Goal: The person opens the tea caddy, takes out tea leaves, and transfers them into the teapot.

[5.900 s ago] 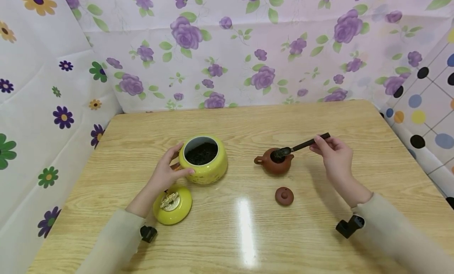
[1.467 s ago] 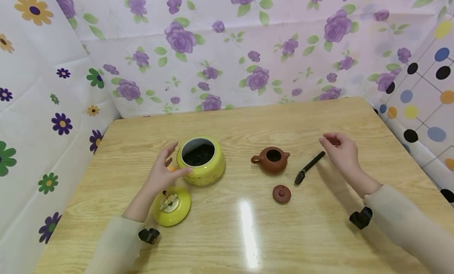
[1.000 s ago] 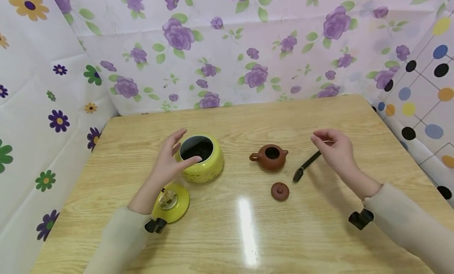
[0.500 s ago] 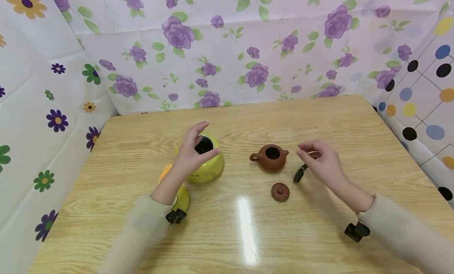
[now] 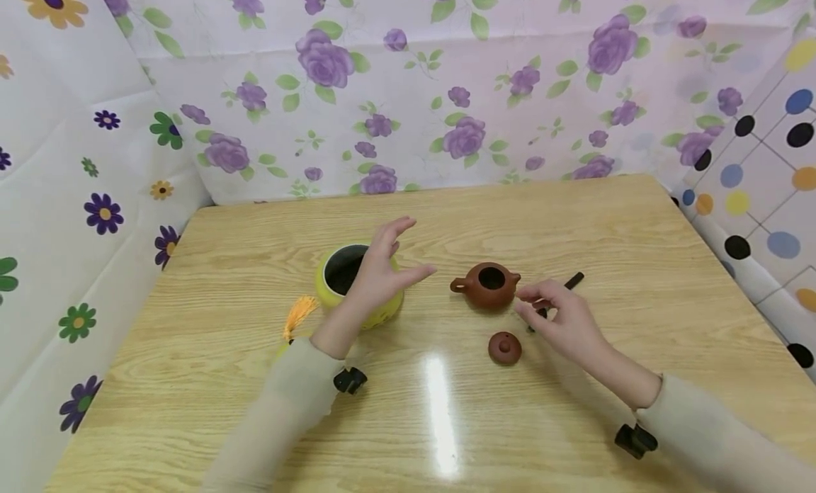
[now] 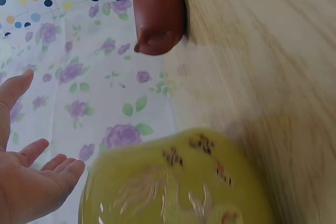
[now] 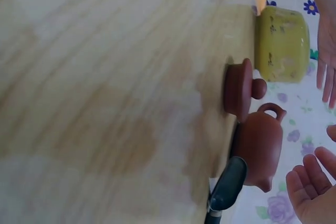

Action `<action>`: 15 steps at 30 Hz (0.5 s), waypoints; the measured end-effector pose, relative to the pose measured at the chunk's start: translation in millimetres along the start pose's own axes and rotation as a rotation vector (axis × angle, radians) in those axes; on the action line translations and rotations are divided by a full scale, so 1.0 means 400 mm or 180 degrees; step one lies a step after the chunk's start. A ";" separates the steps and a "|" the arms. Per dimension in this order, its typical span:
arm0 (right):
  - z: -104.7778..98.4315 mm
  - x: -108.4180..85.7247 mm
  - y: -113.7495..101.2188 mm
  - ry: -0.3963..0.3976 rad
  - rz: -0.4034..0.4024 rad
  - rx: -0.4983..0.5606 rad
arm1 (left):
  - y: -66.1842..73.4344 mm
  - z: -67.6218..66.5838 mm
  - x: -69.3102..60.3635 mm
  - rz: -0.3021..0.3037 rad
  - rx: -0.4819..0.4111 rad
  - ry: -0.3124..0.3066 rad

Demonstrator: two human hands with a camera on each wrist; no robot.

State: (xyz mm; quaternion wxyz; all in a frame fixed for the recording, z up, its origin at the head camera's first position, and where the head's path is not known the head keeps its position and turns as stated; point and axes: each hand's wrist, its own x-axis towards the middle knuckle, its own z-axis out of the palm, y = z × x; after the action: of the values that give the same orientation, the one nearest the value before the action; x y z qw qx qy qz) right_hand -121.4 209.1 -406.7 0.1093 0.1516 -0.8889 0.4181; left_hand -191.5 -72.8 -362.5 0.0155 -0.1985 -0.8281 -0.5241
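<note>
My left hand (image 5: 382, 273) hovers over the right side of a yellow jar (image 5: 327, 291) filled with dark tea leaves, thumb and fingers spread, holding nothing. A small reddish-brown teapot (image 5: 489, 295) stands uncovered to the right, dark inside, handle towards the left hand. At its spout side is my right hand (image 5: 564, 323), fingers gently bent and holding nothing; whether a fingertip touches the spout I cannot tell. Beneath that hand lies a black tea scoop (image 5: 575, 280), partly hidden; its bowl (image 7: 229, 184) shows in the right wrist view. The teapot lid (image 5: 505, 348) rests in front of the pot.
The jar's yellow lid is almost wholly behind the left forearm, with its orange tassel (image 5: 299, 314) showing. Everything stands on a wooden table (image 5: 408, 436). Flowered cloth (image 5: 408, 89) hangs behind, and dotted cloth (image 5: 765, 195) on the right.
My right hand has put the scoop down on the table and moved left towards the teapot. My left hand has let go of the jar and moved right, across it.
</note>
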 end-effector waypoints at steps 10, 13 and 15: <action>0.028 -0.028 -0.003 -0.0350 -0.0085 -0.0082 | -0.009 0.080 0.024 -0.0176 0.0021 -0.0162; 0.033 -0.034 -0.007 -0.0475 -0.0062 -0.0115 | -0.015 0.101 0.026 -0.0291 0.0040 -0.0253; 0.035 -0.036 -0.008 -0.0553 -0.0022 -0.0150 | -0.020 0.114 0.027 -0.0295 0.0101 -0.0301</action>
State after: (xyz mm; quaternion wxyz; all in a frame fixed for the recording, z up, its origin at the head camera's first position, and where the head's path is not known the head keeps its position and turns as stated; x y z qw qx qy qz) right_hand -107.8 199.0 -418.0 0.0368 0.1877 -0.9041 0.3820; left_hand -195.9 -32.7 -387.4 -0.0448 -0.1842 -0.8444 -0.5011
